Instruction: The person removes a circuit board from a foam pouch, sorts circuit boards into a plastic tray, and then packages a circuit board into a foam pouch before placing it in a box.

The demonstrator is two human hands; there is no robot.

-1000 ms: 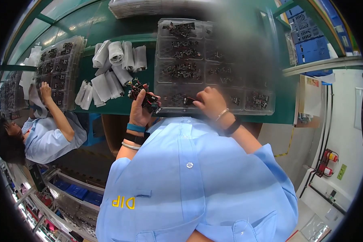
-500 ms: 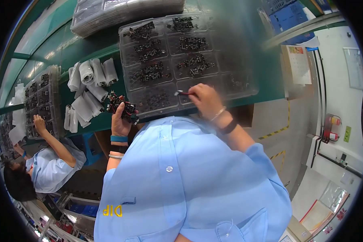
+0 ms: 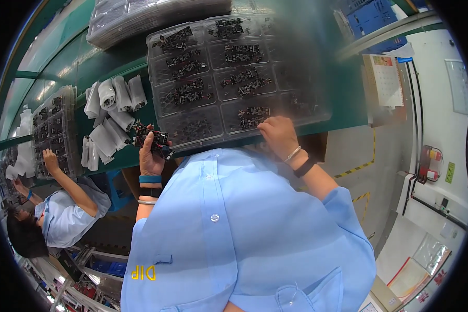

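Note:
My left hand [image 3: 152, 158] is closed around a small bundle of black circuit boards [image 3: 150, 139] with red and black wires, just off the front left of a clear plastic tray [image 3: 221, 139]. At the tray's front middle compartment, my right hand [image 3: 280, 136] has its fingers pinched together at the lower right edge of a black circuit board [image 3: 254, 117]. This board lies flat in the compartment. More boards [image 3: 242, 53] sit in groups in the compartments behind. Haze blurs the tray's right side.
Left of the tray lie several white wrapped rolls [image 3: 108, 93]. A stack of clear trays [image 3: 156, 21] stands behind. A co-worker's hand [image 3: 50, 161] reaches over another filled tray [image 3: 54, 130] at far left. Blue crates [image 3: 372, 26] are at back right.
My right hand has moved slightly right and down. The red-and-dark piece it held up is now down as a board in the front middle compartment. My left hand keeps its bundle.

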